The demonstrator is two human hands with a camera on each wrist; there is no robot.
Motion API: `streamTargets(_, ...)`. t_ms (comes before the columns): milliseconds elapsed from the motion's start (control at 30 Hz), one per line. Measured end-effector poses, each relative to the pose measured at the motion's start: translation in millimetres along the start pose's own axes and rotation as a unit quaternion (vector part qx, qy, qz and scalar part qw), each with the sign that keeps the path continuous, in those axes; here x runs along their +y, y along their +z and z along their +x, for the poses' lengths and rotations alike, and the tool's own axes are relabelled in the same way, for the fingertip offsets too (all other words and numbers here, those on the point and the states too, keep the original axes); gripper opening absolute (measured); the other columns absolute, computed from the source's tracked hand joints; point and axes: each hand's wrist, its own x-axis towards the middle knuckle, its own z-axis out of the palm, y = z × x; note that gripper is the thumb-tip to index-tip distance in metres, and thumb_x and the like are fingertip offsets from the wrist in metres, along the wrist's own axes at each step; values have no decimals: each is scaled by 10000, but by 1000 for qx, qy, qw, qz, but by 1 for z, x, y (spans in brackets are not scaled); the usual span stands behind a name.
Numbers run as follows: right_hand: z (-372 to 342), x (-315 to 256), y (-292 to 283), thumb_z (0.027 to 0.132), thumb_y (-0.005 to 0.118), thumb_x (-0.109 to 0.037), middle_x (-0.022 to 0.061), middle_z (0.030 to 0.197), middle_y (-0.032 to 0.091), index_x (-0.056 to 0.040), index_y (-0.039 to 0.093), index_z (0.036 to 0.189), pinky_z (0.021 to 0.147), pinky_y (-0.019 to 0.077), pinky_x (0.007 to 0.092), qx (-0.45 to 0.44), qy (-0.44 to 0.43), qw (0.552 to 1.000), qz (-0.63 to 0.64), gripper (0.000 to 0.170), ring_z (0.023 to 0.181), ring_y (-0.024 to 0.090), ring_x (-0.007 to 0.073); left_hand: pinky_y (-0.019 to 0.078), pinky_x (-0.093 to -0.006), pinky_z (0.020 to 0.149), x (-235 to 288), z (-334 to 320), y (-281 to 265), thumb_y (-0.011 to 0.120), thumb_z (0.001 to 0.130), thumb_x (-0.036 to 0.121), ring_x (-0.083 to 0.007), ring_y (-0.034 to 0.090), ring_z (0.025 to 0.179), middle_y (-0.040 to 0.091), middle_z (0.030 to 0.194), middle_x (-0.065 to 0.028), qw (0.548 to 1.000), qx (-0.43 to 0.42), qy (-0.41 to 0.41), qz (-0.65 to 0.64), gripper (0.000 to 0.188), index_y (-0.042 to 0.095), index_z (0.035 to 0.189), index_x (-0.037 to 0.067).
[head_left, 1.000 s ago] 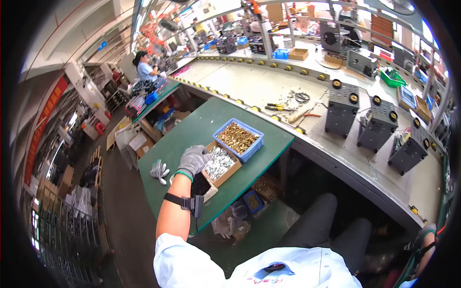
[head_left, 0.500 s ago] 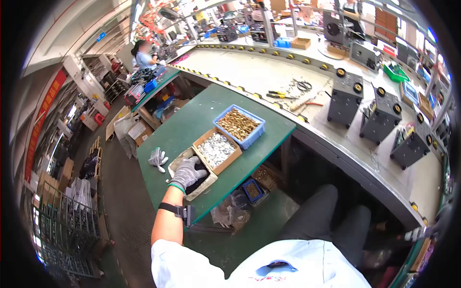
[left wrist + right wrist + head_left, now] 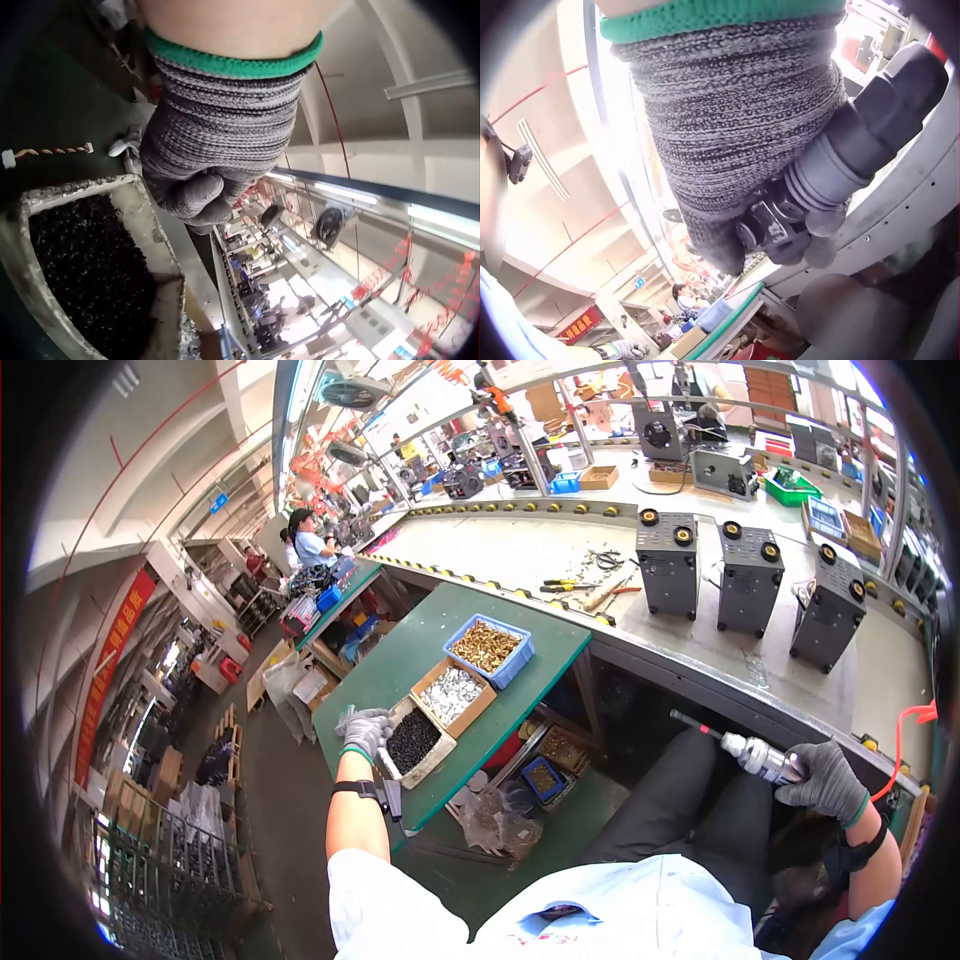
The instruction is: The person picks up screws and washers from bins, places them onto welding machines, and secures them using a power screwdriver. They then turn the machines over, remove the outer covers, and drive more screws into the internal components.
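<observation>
The gloved left hand (image 3: 366,730) is over the table beside a worn tray (image 3: 446,745) of black screws (image 3: 411,740). In the left wrist view its fingers (image 3: 196,196) are curled with the thumb against them; anything inside is hidden. The gloved right hand (image 3: 826,784) grips a silvery power screwdriver (image 3: 760,756) above the lap, its bit pointing left. The right wrist view shows the fingers round the tool's dark body (image 3: 840,165). A cardboard box (image 3: 483,710) of silvery parts and a blue bin (image 3: 521,660) of brass-coloured parts stand next to the tray.
Three dark machine units with round fittings (image 3: 668,565) stand on the line at the right. Pliers (image 3: 567,586) lie near a curved row of rollers. A green basket (image 3: 790,487) is further back. Bins sit below the green table (image 3: 455,600). A person (image 3: 308,545) is at the far left.
The left hand has come out of the black screws' tray to its left side, fingers now curled. The right hand has come in from the right edge with the screwdriver. The head view has shifted.
</observation>
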Motion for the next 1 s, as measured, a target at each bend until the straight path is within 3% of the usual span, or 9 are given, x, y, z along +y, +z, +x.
streamTargets(33,-5,-1,2,621,854,-265,125,697,648,2,718,901,668,531,351,33,29,998,49,410,649,643,227,463,-319,428,-13,-1,-1,642,932,82,-190,626,591,704,896,-137,994,54,90,12,183,657,1107,27)
streamTargets(133,-14,-1,8,642,856,-262,50,674,581,26,699,905,624,484,298,84,44,987,132,421,638,545,111,393,-253,410,7,-43,12,599,983,55,-149,577,584,643,813,-83,956,29,-4,-293,32,618,972,32)
streamTargets(300,-23,-22,4,741,820,-317,47,827,684,8,665,1048,608,497,249,95,93,887,442,473,661,608,99,322,-221,393,27,-46,49,611,1028,143,-76,433,520,522,739,9,961,-62,19,-271,131,620,1087,26)
streamTargets(433,-35,-15,-10,802,804,-418,112,906,719,8,606,1149,618,568,269,3,108,783,612,583,750,709,170,303,-207,377,66,-75,208,637,1020,176,-68,423,504,579,776,0,966,-186,5,-182,165,647,1063,18)
streamTargets(533,-30,6,-5,775,845,-396,122,944,710,1,533,1267,640,590,283,-66,107,756,643,704,784,725,199,357,-217,426,95,-112,350,606,1014,149,-98,453,565,610,864,-52,882,-403,-172,-172,230,651,1146,-34)
streamTargets(667,-23,26,3,711,927,-352,89,916,683,-32,552,1286,669,545,294,-121,122,723,669,757,785,675,187,370,-219,449,96,-146,520,562,1004,87,-100,489,597,600,870,-60,809,-583,-71,20,282,604,1239,-62)
streamTargets(833,-13,9,10,824,853,-370,91,937,693,-36,555,1237,668,571,263,-34,110,687,718,609,788,695,172,379,-206,431,35,-152,667,600,1033,123,-87,543,612,645,914,-72,755,-653,-15,58,285,597,1265,-42)
streamTargets(900,-8,13,15,875,816,-383,87,939,691,-53,533,1243,640,587,251,81,156,742,647,569,780,700,164,389,-190,399,5,-141,691,639,1042,193,-75,565,593,677,924,-76,734,-676,-61,-19,288,602,1231,-22)
streamTargets(1000,-15,28,26,906,788,-390,84,942,689,-64,514,1248,609,606,251,115,176,687,696,546,780,706,157,403,-179,383,-16,-135,703,668,1037,234,-67,572,575,683,889,-62,758,-637,-138,-27,283,615,1184,-2)
